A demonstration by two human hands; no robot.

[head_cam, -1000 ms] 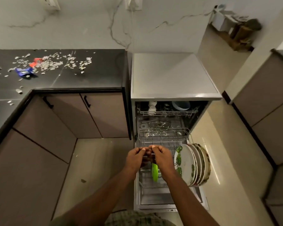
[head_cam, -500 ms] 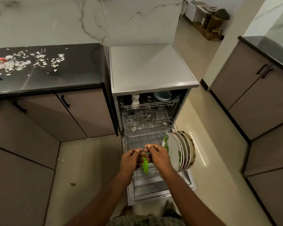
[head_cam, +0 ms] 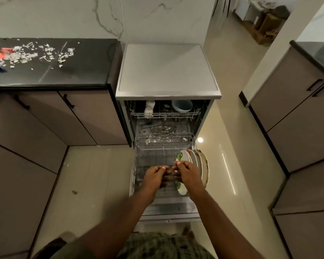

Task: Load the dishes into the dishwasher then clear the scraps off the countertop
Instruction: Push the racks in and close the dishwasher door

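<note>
Head view: both hands hang over the pulled-out lower rack [head_cam: 157, 161] of the open dishwasher [head_cam: 167, 71]. Left hand [head_cam: 154, 177] and right hand [head_cam: 188, 174] have curled fingers meeting together; whether they grip anything I cannot tell. Plates [head_cam: 196, 161] stand upright at the rack's 3 o'clock side. Scraps [head_cam: 45, 53] lie scattered on the dark surface [head_cam: 86, 70] at 10 o'clock.
</note>
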